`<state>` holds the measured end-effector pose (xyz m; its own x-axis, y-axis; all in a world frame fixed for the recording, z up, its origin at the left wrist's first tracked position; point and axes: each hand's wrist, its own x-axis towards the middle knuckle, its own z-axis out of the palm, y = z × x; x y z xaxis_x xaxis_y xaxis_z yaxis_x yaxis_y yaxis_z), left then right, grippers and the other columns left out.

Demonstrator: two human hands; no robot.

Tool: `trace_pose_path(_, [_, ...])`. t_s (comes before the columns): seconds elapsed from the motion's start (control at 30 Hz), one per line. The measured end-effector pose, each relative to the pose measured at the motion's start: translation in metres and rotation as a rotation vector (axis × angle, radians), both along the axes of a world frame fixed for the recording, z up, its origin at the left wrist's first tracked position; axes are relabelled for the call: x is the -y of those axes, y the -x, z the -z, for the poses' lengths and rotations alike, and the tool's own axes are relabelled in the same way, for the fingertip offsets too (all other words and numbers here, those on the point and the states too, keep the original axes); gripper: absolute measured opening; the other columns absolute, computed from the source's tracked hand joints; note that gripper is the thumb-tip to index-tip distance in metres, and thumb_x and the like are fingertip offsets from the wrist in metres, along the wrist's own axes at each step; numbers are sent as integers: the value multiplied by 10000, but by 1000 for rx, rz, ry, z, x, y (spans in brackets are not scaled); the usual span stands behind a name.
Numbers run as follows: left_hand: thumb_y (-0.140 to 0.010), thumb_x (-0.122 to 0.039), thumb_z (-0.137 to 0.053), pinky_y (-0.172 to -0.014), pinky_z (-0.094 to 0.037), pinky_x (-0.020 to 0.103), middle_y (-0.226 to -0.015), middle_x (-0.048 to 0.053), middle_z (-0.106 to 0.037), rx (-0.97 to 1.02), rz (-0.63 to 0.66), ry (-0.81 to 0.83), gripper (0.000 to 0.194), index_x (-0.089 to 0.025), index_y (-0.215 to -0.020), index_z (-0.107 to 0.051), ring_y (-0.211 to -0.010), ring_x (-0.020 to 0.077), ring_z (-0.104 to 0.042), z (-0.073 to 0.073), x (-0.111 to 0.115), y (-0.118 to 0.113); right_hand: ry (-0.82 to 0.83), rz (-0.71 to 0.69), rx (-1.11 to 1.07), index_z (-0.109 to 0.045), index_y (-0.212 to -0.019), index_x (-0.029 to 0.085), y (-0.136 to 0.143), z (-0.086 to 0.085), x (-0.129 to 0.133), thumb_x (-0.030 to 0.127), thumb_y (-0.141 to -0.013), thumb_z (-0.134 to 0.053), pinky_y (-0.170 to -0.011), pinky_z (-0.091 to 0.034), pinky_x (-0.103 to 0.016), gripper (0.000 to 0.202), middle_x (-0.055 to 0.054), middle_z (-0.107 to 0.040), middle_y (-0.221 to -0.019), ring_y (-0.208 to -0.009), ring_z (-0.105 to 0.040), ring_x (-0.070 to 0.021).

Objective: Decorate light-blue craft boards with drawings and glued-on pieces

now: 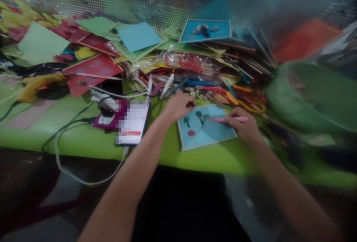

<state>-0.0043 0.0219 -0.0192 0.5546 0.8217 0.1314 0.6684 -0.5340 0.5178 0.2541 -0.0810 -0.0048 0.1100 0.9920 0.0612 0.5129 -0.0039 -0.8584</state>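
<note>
A light-blue card (212,138) with a pale stick border lies on the green table in front of me. Two dark green tree shapes (199,115) and a small red round mark (191,133) are on it. In my right hand (244,126), closed at the card's right side, is a pink marker (232,119), its tip pointing left over the card. My left hand (180,105) rests by the card's top left corner, near small pebbles (192,92). Its fingers are curled in, and whatever they may hold is hidden.
Pens, sticks and coloured cards pile up behind, with a blue card bearing stones (206,30) on top. A green basin (312,97) stands at the right. Left are a phone (135,123), a purple power strip (107,121), white cable (58,156) and a yellow glue gun (36,86).
</note>
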Motion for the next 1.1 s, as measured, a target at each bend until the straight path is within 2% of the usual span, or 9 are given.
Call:
trace_pose_path(0.2, [-844,-163,-634,-930,-504,400,-969,60,-775,-12,-8,-5,157,-200,-908,-772,-949,243,-664,0,-1,0,-15,7,2,-637,-698,224,0,-2,1,338,-772,-722,-599,-460,-291,160,-4,-669,-635,-599,-578,-163])
trace_pose_path(0.5, [-849,-158,-637,-884,-507,393,-974,67,-779,-18,-9,-6,164,-198,-920,-779,-944,251,-664,-1,0,-1,-48,52,11,-615,-701,229,-4,2,0,333,-799,-703,-633,-464,-312,168,-6,-668,-664,-650,-607,-186])
trace_pose_path(0.7, [-844,-148,-643,-916,-508,396,-992,66,-783,2,-2,-5,156,-197,-911,-776,-964,248,-668,0,0,0,-62,95,32,-606,-711,228,-4,3,-1,338,-813,-710,-639,-469,-320,183,-6,-654,-669,-648,-602,-188])
trace_pose_path(0.93, [-855,-157,-635,-906,-511,402,-994,75,-777,-29,-10,13,164,-190,-922,-781,-973,262,-664,-4,1,-1,-58,44,-1,-602,-705,225,-5,2,0,327,-792,-701,-622,-460,-307,167,-6,-663,-653,-628,-598,-180])
trace_pose_path(1.1, [-849,-162,-640,-932,-499,402,-1009,66,-776,-17,-2,-3,160,-192,-923,-778,-963,249,-664,-1,-1,-1,-35,22,9,-612,-694,221,-2,-2,1,330,-769,-717,-593,-447,-294,168,0,-641,-618,-592,-574,-167])
